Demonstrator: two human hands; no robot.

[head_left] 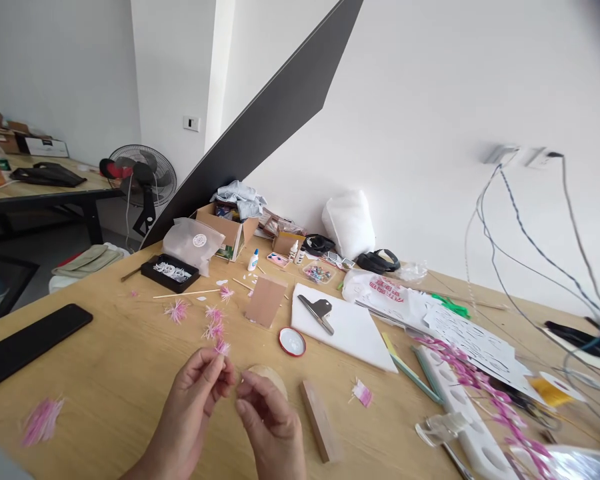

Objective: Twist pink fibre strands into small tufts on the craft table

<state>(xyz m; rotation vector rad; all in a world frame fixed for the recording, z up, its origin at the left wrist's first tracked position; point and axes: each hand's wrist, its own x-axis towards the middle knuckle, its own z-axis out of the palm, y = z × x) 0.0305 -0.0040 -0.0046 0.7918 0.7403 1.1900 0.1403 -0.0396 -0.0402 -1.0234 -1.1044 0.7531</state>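
My left hand (pixel 193 403) is closed in a pinch, with a small pink-and-white fringed flower (pixel 223 347) showing at its fingertips. Just to the right, my right hand (pixel 273 420) has thumb and fingers bent together; whatever they hold is too small to make out. Beyond the hands lie more fringed flowers (pixel 214 327) in a loose row. A round pale disc (pixel 270 377) sits partly hidden behind my right hand, with a wooden block (pixel 321 420) beside it. On the left rests a bundle of pink strands (pixel 43 421), and on the right a small pink fringed piece (pixel 363 393).
A white board with a metal clip (pixel 350 330) lies past a red-rimmed lid (pixel 292 342). A black tray (pixel 170 275) of white pieces and a glue bottle (pixel 253 260) stand farther back. A black phone-like slab (pixel 30 347) lies left; cables (pixel 530 247) hang right.
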